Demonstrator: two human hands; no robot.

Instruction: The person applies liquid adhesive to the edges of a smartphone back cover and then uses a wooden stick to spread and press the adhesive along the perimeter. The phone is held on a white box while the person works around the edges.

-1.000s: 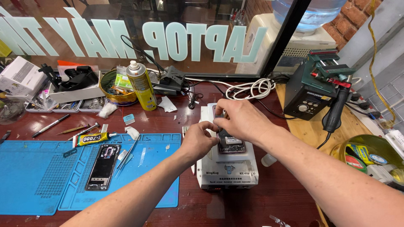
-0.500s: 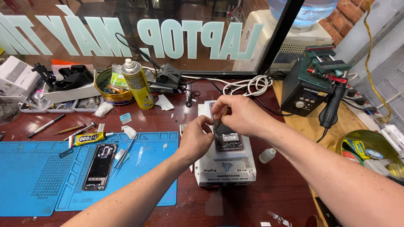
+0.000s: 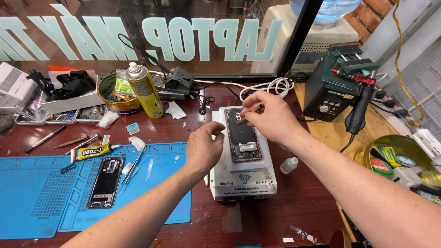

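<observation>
- Nearest, the blue work mat covers the front left corner of the worktop; a second phone frame lies on it beside tweezers and a yellow glue tube.
- Just right of the mat, a white heating plate carries the opened phone body, lying flat, face up.
- The left hand rests at the phone's left edge, fingers curled, apparently steadying it; I cannot tell whether it grips.
- The right hand pinches a thin wooden stick, tip at the phone's top end.
- This looks like scraping residue near the camera opening; the next stroke calls for light pressure and a braced frame.
- Farther back stand a yellow spray can, a parts tin, and, toward the right edge, a dark soldering station.
</observation>
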